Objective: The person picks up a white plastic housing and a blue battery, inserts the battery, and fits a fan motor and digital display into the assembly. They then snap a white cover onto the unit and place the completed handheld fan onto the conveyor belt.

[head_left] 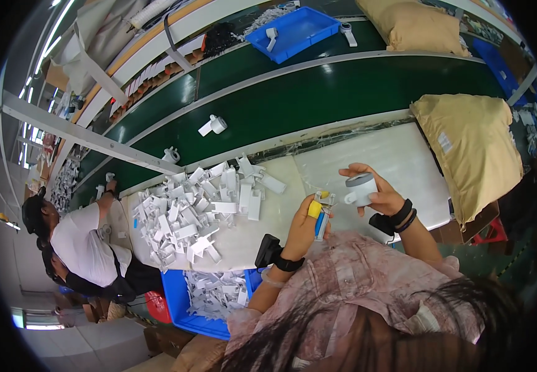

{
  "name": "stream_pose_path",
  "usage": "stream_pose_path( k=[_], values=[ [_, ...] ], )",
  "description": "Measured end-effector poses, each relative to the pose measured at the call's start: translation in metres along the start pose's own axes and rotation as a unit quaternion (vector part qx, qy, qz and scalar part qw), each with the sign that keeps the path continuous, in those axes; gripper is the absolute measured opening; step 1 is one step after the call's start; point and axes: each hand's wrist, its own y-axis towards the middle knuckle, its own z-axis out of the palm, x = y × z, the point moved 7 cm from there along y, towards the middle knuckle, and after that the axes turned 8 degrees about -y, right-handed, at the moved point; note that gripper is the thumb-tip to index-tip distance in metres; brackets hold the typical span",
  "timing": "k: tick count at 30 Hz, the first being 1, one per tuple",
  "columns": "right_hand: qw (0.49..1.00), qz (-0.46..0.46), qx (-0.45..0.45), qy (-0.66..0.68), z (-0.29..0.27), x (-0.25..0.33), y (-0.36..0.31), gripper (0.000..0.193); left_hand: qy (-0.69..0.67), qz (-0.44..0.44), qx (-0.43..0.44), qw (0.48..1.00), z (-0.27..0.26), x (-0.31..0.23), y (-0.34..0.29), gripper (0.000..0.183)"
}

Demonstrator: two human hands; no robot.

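My right hand (385, 197) is closed around a white, drum-shaped housing (361, 190) with a grey top and a small ring-like lug at its side. Just left of it, my left hand (304, 230) grips a slim piece with a blue body (320, 224) and pale or metallic edges; its exact kind does not show. Something yellow (315, 209) wraps or sits at the tip of a left-hand digit. Both hands are above the near edge of the pale worktable (368, 149), close together, with the two pieces slightly apart.
A heap of white plastic parts (188, 214) covers the table's left side. Below it stands a blue bin (178, 304) of white pieces. Beyond runs a green conveyor (293, 102) carrying white assemblies (217, 124). A tan sack (467, 155) lies right; a co-worker (88, 239) works left.
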Motion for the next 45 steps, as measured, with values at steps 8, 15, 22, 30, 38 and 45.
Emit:
stream_pose_path(
  k=[8,15,22,30,38,45],
  values=[
    [0.934,0.04,-0.012,-0.354,0.025,0.041,0.04,0.052,0.031,-0.007,0.004,0.999,0.006,0.002,-0.009,0.039],
    [0.874,0.086,0.07,-0.473,0.05,0.055,0.064,0.048,0.027,-0.009,0.019,0.999,0.011,0.002,-0.015,0.042],
    [0.814,0.123,0.129,-0.553,0.059,0.045,0.08,0.058,0.032,0.004,0.025,0.999,0.015,0.001,-0.016,0.044],
    [0.681,0.063,0.141,-0.716,0.065,0.019,0.095,0.063,-0.074,-0.054,0.018,0.996,0.009,0.005,0.006,0.047],
    [0.797,-0.235,-0.028,-0.556,0.059,0.03,0.091,0.04,-0.141,0.034,-0.048,0.988,-0.014,-0.013,0.027,0.032],
    [0.862,-0.115,-0.017,-0.494,0.077,0.012,0.033,0.022,-0.16,0.15,-0.152,0.964,-0.044,-0.028,0.028,0.029]
  ],
)
